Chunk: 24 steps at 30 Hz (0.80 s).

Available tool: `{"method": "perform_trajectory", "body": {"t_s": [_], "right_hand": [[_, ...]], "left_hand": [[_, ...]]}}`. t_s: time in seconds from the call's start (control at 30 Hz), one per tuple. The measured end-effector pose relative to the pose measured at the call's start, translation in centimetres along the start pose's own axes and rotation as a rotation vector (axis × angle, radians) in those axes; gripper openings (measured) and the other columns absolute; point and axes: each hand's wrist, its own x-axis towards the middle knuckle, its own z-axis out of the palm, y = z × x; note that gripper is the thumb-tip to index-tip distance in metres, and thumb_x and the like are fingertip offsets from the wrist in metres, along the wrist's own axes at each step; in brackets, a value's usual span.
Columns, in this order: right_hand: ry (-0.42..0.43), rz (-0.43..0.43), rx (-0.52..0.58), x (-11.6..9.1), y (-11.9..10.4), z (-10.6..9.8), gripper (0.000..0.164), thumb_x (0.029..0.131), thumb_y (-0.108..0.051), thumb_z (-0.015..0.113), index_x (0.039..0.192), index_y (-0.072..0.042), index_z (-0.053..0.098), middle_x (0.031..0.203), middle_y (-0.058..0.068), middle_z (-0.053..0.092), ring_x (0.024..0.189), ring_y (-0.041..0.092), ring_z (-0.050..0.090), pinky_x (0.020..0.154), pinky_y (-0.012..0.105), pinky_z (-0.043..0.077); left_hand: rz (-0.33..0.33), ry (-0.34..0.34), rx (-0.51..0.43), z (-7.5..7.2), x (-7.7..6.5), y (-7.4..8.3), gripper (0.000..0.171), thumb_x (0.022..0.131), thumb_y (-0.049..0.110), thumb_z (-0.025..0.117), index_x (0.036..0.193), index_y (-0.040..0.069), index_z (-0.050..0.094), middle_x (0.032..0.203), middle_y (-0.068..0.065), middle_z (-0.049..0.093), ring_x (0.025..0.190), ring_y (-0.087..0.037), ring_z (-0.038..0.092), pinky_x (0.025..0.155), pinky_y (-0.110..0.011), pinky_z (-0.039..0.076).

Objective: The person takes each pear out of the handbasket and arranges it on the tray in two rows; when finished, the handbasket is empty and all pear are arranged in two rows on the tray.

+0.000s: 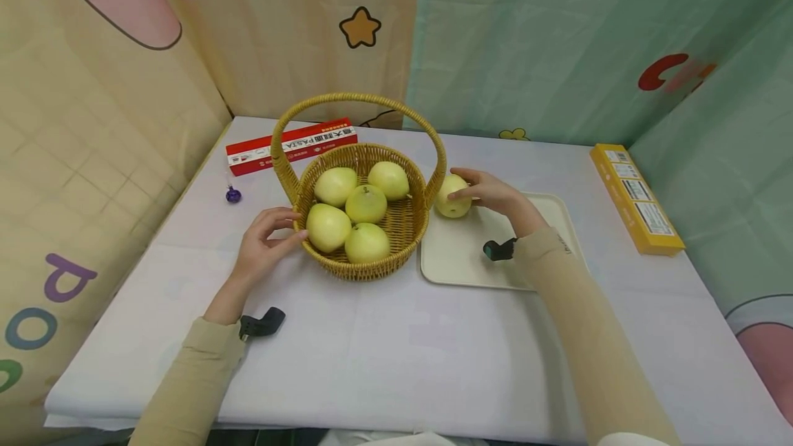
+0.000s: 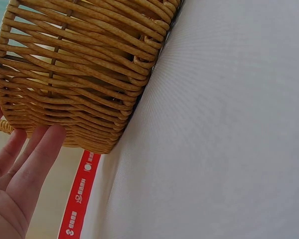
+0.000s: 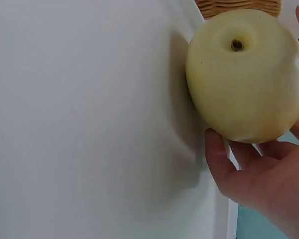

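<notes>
A yellow-brown wicker basket (image 1: pixel 356 272) with a tall arched handle holds several round, pale yellow-green fruits (image 1: pixel 367 244). My left hand (image 1: pixel 265 243) touches the basket's left side; the left wrist view shows its fairly straight fingers (image 2: pixel 37 162) against the outer weave. My right hand (image 1: pixel 495 199) grips another such fruit (image 3: pixel 246 74) between thumb and fingers, its dark-spotted dimple facing the wrist camera. That fruit is over the left edge of a cream tray (image 1: pixel 461 260), beside the basket's right handle base. Part of the tray is hidden behind my right forearm.
Behind the basket lies a red and white pasta box (image 1: pixel 297 146), partly covered by it. A small purple ornament (image 1: pixel 233 195) sits left of the basket. At the far right is a yellow box (image 1: pixel 638 202). Patterned curtains stand behind and beside the white-covered table (image 1: pixel 396 356).
</notes>
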Motion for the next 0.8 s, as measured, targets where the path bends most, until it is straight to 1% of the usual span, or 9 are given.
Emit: {"method": "perform_trajectory", "body": {"t_s": [0.07, 0.13, 0.3, 0.4, 0.5, 0.57, 0.7, 0.8], "right_hand": [[-0.018, -0.009, 0.018, -0.1, 0.2, -0.1, 0.081, 0.086, -0.008, 0.064, 0.150, -0.008, 0.015, 0.153, 0.012, 0.016, 0.130, 0.026, 0.030, 0.110, 0.046, 0.026], [-0.012, -0.015, 0.015, -0.1, 0.4, -0.1, 0.081, 0.085, -0.007, 0.065, 0.150, -0.009, 0.016, 0.153, 0.013, 0.016, 0.129, 0.027, 0.032, 0.109, 0.046, 0.027], [0.076, -0.017, -0.059, -0.1, 0.8, 0.2, 0.081, 0.082, -0.018, 0.072, 0.149, -0.015, 0.026, 0.151, 0.013, 0.022, 0.128, 0.026, 0.034, 0.105, 0.047, 0.033], [0.138, -0.034, -0.116, 0.1, 1.1, 0.5, 0.081, 0.079, -0.025, 0.076, 0.147, -0.018, 0.032, 0.149, 0.010, 0.028, 0.127, 0.026, 0.035, 0.103, 0.046, 0.034], [0.169, -0.065, -0.146, 0.2, 1.4, 0.9, 0.082, 0.076, -0.028, 0.079, 0.146, -0.020, 0.035, 0.147, 0.007, 0.032, 0.125, 0.029, 0.038, 0.102, 0.047, 0.034], [0.180, -0.081, -0.149, 0.3, 1.4, 1.1, 0.085, 0.075, -0.028, 0.080, 0.146, -0.021, 0.034, 0.147, 0.006, 0.032, 0.124, 0.031, 0.040, 0.103, 0.047, 0.033], [0.219, -0.091, -0.152, 0.2, 1.3, 1.5, 0.090, 0.074, -0.029, 0.080, 0.146, -0.016, 0.027, 0.147, 0.013, 0.028, 0.129, 0.031, 0.034, 0.107, 0.049, 0.028], [0.261, -0.087, -0.149, 0.3, 1.4, 1.6, 0.089, 0.074, -0.027, 0.080, 0.141, -0.011, 0.024, 0.146, 0.018, 0.028, 0.130, 0.030, 0.032, 0.108, 0.048, 0.026]], "left_hand": [[0.003, 0.001, 0.001, 0.0, 0.0, 0.0, 0.032, 0.083, -0.007, 0.065, 0.113, -0.013, 0.057, 0.122, -0.027, 0.047, 0.097, -0.008, 0.053, 0.074, -0.013, 0.050], [0.006, 0.001, 0.002, 0.0, -0.1, 0.0, 0.031, 0.083, -0.007, 0.065, 0.113, -0.013, 0.056, 0.122, -0.027, 0.047, 0.097, -0.008, 0.053, 0.074, -0.013, 0.050], [0.013, 0.003, -0.003, 0.0, 0.0, 0.0, 0.032, 0.083, -0.007, 0.065, 0.113, -0.014, 0.056, 0.122, -0.028, 0.047, 0.096, -0.010, 0.054, 0.074, -0.013, 0.050], [0.011, 0.003, -0.005, 0.1, 0.0, -0.1, 0.032, 0.083, -0.007, 0.065, 0.113, -0.014, 0.056, 0.121, -0.028, 0.047, 0.096, -0.010, 0.054, 0.074, -0.013, 0.050], [0.005, 0.004, -0.006, 0.0, -0.1, 0.0, 0.032, 0.083, -0.007, 0.065, 0.113, -0.013, 0.057, 0.121, -0.027, 0.048, 0.096, -0.009, 0.054, 0.074, -0.013, 0.050], [-0.002, 0.004, -0.007, 0.0, -0.1, 0.0, 0.032, 0.083, -0.006, 0.065, 0.113, -0.013, 0.057, 0.122, -0.026, 0.048, 0.097, -0.009, 0.054, 0.074, -0.013, 0.050], [-0.009, 0.006, -0.006, 0.0, -0.1, 0.0, 0.032, 0.083, -0.005, 0.066, 0.113, -0.012, 0.057, 0.122, -0.025, 0.048, 0.097, -0.011, 0.054, 0.074, -0.013, 0.050], [-0.008, 0.003, -0.003, 0.0, -0.1, 0.0, 0.033, 0.083, -0.004, 0.066, 0.114, -0.012, 0.057, 0.123, -0.025, 0.048, 0.098, -0.011, 0.054, 0.074, -0.013, 0.050]]}}
